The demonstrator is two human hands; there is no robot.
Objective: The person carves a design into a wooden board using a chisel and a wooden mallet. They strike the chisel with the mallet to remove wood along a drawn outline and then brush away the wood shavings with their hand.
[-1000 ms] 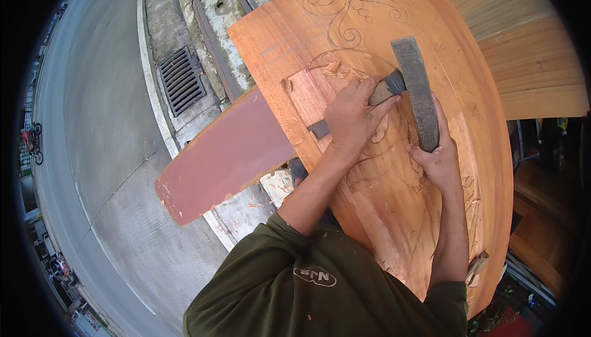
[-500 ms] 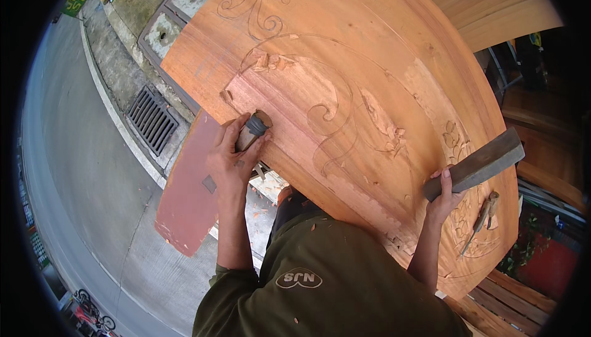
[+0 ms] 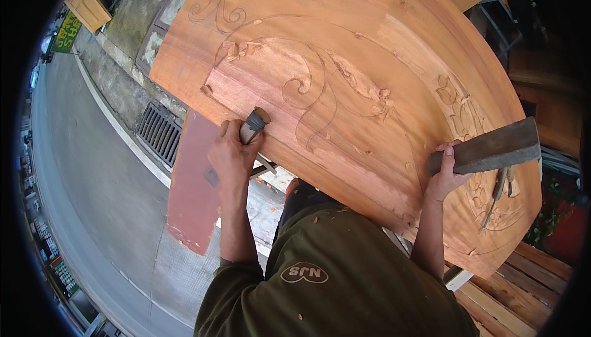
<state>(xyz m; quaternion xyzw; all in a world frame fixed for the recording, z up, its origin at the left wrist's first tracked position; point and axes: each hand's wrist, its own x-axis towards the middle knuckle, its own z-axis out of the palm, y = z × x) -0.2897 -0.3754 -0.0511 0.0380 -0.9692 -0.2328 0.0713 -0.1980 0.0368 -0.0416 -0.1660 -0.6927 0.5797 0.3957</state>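
Observation:
My left hand point(image 3: 233, 151) is closed around a chisel point(image 3: 255, 121) at the near-left edge of a large curved wooden panel point(image 3: 345, 90). The chisel's wooden handle is wrapped in dark tape and its butt points up; a flat grey blade end seems to show below the hand. My right hand point(image 3: 444, 175) grips one end of a long dark wooden block point(image 3: 492, 146), thumb on top, over the panel's right part. Scrolls are drawn and partly carved in the panel. Two slim carving tools point(image 3: 497, 196) lie under the block's far end.
Wood chips point(image 3: 237, 50) lie loose on the panel. A reddish-brown board point(image 3: 192, 201) sits below its left edge. Beyond are a road point(image 3: 98, 170), a drain grate point(image 3: 159, 132) and a leaning wooden door point(image 3: 88, 5). Wooden slats point(image 3: 505, 294) are at lower right.
The view has shifted, so the panel appears farther left. The dark block has swung out slightly to the right with my right hand. Both hands keep their holds.

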